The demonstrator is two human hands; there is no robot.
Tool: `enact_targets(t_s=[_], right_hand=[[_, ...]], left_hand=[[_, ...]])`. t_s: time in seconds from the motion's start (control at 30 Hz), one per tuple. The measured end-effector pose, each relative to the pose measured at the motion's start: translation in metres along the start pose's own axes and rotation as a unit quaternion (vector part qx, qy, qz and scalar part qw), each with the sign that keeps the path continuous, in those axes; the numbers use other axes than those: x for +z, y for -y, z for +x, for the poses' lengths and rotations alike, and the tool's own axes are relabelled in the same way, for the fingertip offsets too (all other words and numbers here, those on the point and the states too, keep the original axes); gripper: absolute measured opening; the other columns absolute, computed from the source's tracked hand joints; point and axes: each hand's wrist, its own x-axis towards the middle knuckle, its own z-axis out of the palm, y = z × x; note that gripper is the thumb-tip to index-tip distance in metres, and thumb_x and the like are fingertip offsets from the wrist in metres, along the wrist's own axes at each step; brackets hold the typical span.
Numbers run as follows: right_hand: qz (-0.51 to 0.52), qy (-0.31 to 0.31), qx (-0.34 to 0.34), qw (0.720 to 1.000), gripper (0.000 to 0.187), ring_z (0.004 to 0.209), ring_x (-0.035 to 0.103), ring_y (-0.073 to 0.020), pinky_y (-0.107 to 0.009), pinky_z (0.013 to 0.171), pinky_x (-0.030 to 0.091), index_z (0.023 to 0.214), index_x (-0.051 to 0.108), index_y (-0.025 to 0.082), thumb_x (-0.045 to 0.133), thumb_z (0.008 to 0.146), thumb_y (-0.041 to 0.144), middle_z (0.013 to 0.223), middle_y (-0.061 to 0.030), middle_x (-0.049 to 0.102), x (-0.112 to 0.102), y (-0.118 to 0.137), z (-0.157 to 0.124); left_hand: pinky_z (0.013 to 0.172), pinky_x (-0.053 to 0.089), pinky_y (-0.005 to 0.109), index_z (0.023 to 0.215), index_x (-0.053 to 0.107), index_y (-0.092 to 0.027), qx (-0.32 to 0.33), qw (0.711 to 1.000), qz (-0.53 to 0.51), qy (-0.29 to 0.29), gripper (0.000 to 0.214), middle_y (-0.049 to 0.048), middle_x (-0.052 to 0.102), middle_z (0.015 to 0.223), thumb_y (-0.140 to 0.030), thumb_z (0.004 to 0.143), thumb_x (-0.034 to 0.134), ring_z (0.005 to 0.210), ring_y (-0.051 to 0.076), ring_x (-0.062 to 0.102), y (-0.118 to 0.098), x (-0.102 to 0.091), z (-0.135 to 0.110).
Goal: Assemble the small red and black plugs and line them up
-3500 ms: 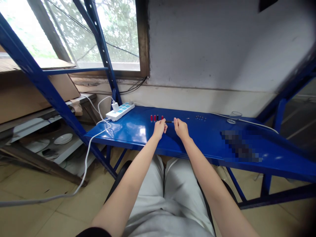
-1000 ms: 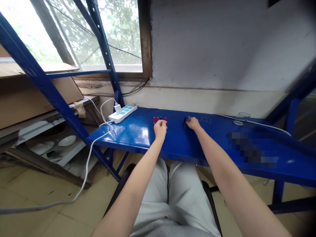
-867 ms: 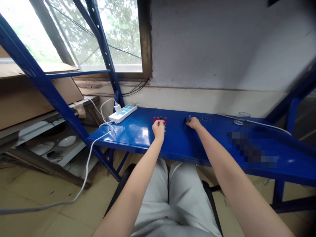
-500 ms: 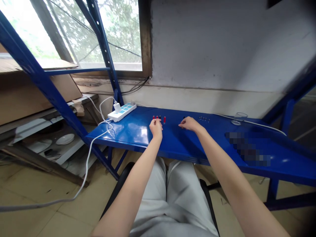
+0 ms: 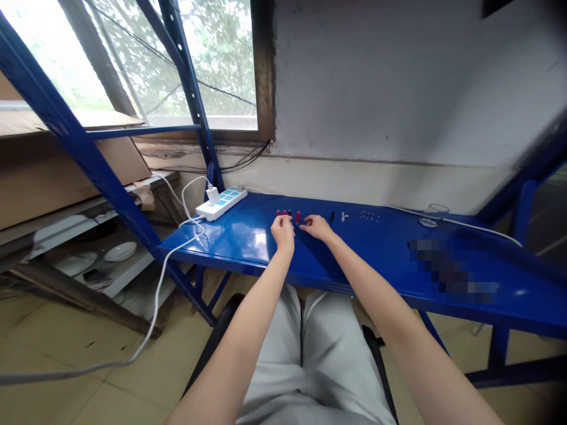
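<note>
Though the left hand (image 5: 282,227) and right hand (image 5: 315,225) curl loosely at the row of red and black pieces (image 5: 287,213), I cannot tell whether either pinches one. Touching one piece alone, lightly, seems wisest.

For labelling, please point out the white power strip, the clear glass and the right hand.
white power strip (image 5: 221,202), head view, top face
clear glass (image 5: 437,211), head view, side wall
right hand (image 5: 315,224), head view, back of hand

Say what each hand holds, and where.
Cannot be told: left hand and right hand are at the row of small red and black pieces, fingers hiding any grip.
</note>
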Motion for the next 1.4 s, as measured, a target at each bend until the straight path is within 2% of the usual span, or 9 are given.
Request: enact_targets(t_s=[0.2,0.43,0.73,0.93,1.13,1.27,1.4], right_hand=[[-0.038,0.009,0.022,0.999,0.038,0.097,0.057,-0.0226,-0.035,0.081,0.04,0.099,0.062,0.021,0.067,0.068,0.042,0.102,-0.0068,0.064,0.014,0.009,0.01],[-0.034,-0.003,0.038,0.999,0.03,0.097,0.056,-0.0242,-0.04,0.084,0.038,0.09,0.063,0.022,0.063,0.071,0.044,0.1,-0.0061,0.065,0.02,0.015,0.015],[-0.02,-0.052,0.045,0.997,0.014,0.098,0.057,-0.0233,-0.039,0.085,0.037,0.086,0.062,0.022,0.056,0.078,0.031,0.098,-0.0045,0.067,0.025,0.016,0.012],[-0.042,-0.116,0.012,0.992,0.018,0.095,0.058,-0.0231,-0.036,0.081,0.036,0.094,0.061,0.02,0.051,0.082,0.028,0.097,-0.0073,0.067,0.001,0.005,-0.008],[-0.116,-0.194,-0.087,0.97,0.02,0.084,0.06,-0.0197,-0.033,0.077,0.031,0.097,0.061,0.02,0.045,0.085,0.023,0.092,-0.0063,0.067,-0.012,-0.011,-0.039],[-0.124,-0.223,-0.125,0.959,0.024,0.085,0.059,-0.0198,-0.032,0.075,0.031,0.096,0.063,0.019,0.042,0.086,0.021,0.092,-0.0074,0.066,-0.01,-0.016,-0.051],[-0.063,-0.242,-0.133,0.959,0.027,0.089,0.059,-0.0207,-0.033,0.077,0.035,0.1,0.062,0.018,0.039,0.085,0.019,0.099,-0.0091,0.066,-0.009,-0.018,-0.051]], left_hand=[[0.039,0.029,0.019,0.07,0.053,-0.018,-0.005,1.0,0.01,-0.003,0.011,-0.0064,0.041,0.046,-0.023,0.074,0.044,0.036,0.006,0.037,0.001,0.0,0.001],[0.039,0.029,0.02,0.07,0.053,-0.018,-0.01,1.0,0.009,-0.004,0.012,-0.0061,0.041,0.046,-0.023,0.074,0.044,0.036,0.006,0.038,0.001,0.0,0.002],[0.037,0.029,0.018,0.069,0.053,-0.017,-0.004,1.0,0.004,0.007,0.011,-0.0056,0.042,0.047,-0.023,0.074,0.045,0.037,0.006,0.038,0.003,0.001,0.001],[0.039,0.031,0.018,0.074,0.056,-0.016,0.022,0.994,0.057,0.088,0.018,-0.0044,0.047,0.051,-0.032,0.079,0.05,0.037,0.005,0.039,0.005,0.003,-0.002],[0.046,0.039,0.018,0.109,0.055,-0.018,0.096,0.974,0.109,0.173,0.04,-0.0031,0.056,0.066,-0.039,0.075,0.061,0.045,0.005,0.047,0.006,0.006,-0.008],[0.044,0.04,0.018,0.098,0.061,-0.018,0.092,0.957,0.125,0.247,0.027,-0.0004,0.058,0.072,-0.034,0.077,0.059,0.045,0.005,0.049,0.011,0.008,-0.009],[0.042,0.04,0.018,0.092,0.06,-0.015,0.071,0.96,0.099,0.251,0.019,0.0017,0.062,0.073,-0.028,0.079,0.057,0.041,0.004,0.049,0.013,0.008,-0.006]])
